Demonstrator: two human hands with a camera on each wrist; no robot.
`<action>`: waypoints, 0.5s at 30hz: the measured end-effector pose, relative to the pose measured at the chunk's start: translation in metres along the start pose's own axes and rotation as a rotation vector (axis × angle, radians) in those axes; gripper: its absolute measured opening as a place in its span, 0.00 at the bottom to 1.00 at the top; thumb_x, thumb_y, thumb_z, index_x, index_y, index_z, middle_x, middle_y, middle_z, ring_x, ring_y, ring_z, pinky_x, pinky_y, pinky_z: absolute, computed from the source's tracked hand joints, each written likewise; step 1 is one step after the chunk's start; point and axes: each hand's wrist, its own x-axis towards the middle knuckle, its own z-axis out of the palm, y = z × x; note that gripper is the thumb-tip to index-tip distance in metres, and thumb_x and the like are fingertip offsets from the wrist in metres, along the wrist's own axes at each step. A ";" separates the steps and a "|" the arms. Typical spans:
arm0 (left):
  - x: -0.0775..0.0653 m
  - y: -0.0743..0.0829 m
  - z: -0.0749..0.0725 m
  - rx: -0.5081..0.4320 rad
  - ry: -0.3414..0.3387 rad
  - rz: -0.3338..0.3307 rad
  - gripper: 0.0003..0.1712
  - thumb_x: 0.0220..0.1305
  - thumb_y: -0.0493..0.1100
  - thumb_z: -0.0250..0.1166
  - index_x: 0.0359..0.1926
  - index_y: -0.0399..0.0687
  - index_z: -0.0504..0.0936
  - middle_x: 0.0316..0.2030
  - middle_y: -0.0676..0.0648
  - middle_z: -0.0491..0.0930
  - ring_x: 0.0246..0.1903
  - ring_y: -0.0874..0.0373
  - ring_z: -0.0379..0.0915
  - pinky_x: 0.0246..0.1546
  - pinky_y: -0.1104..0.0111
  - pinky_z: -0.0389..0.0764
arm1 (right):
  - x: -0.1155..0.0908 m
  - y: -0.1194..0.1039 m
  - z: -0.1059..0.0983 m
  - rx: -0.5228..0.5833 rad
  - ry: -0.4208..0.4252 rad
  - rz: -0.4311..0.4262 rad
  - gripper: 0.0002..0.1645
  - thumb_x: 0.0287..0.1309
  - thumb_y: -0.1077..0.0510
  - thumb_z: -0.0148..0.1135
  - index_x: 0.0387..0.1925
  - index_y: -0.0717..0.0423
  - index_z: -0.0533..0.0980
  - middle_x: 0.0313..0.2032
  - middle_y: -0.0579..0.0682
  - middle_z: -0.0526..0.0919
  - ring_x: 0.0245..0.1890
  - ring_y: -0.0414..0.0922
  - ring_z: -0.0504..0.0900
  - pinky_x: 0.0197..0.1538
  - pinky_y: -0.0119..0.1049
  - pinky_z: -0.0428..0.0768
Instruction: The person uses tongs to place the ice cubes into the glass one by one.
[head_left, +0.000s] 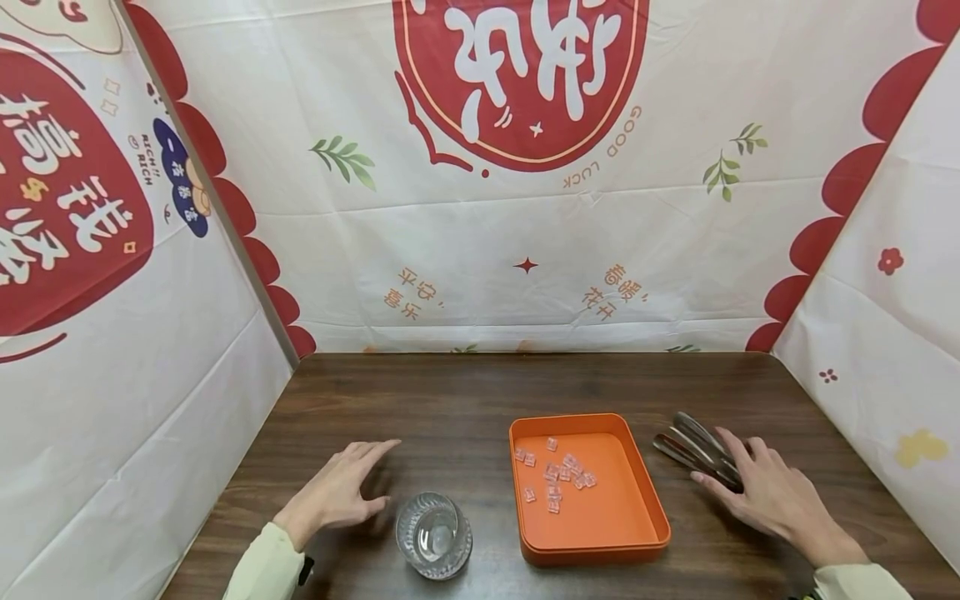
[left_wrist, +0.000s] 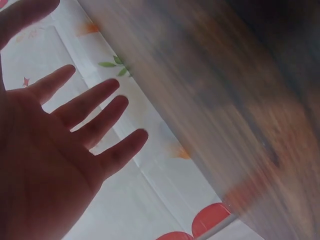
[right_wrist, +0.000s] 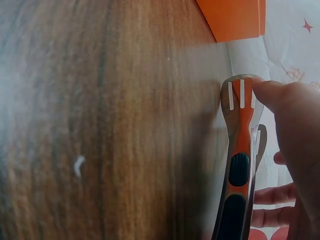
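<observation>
The left hand (head_left: 341, 492) hovers over the table left of a clear ribbed glass (head_left: 435, 536), fingers spread and apart from it. Its palm and extended fingers also show in the left wrist view. Metal tongs (head_left: 699, 450) lie on the right of the table. The right hand (head_left: 772, 492) is at them, thumb on the near side and fingers on the far side. In the right wrist view the tongs (right_wrist: 240, 130) have a slotted end and dark grip pads, and the thumb overlaps that end; firm contact cannot be told. Several small clear cubes (head_left: 566, 473) lie in an orange tray (head_left: 607, 533).
The orange tray stands between the glass and the tongs on the dark wooden table (head_left: 405, 392). A printed white cloth (head_left: 480, 233) hangs behind the table's far edge, with more cloth along the left and right sides.
</observation>
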 end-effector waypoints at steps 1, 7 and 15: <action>-0.001 0.001 0.000 -0.017 -0.019 0.005 0.46 0.45 0.50 0.70 0.67 0.54 0.62 0.57 0.46 0.72 0.58 0.49 0.65 0.55 0.48 0.66 | 0.000 0.000 0.000 0.000 -0.005 0.004 0.52 0.49 0.26 0.55 0.64 0.57 0.59 0.47 0.69 0.69 0.40 0.66 0.73 0.29 0.60 0.72; -0.004 0.010 0.000 -0.111 -0.126 0.053 0.55 0.34 0.45 0.75 0.67 0.55 0.60 0.56 0.47 0.73 0.56 0.51 0.65 0.52 0.50 0.69 | -0.002 0.002 0.003 0.001 -0.016 0.025 0.51 0.50 0.26 0.55 0.63 0.58 0.59 0.45 0.69 0.69 0.38 0.64 0.74 0.26 0.57 0.72; -0.006 0.023 0.001 -0.231 -0.233 0.098 0.67 0.25 0.66 0.78 0.68 0.66 0.52 0.58 0.49 0.70 0.57 0.52 0.64 0.52 0.52 0.70 | -0.002 0.003 0.004 0.000 -0.046 0.039 0.52 0.50 0.26 0.54 0.63 0.58 0.58 0.44 0.68 0.69 0.37 0.64 0.74 0.25 0.56 0.71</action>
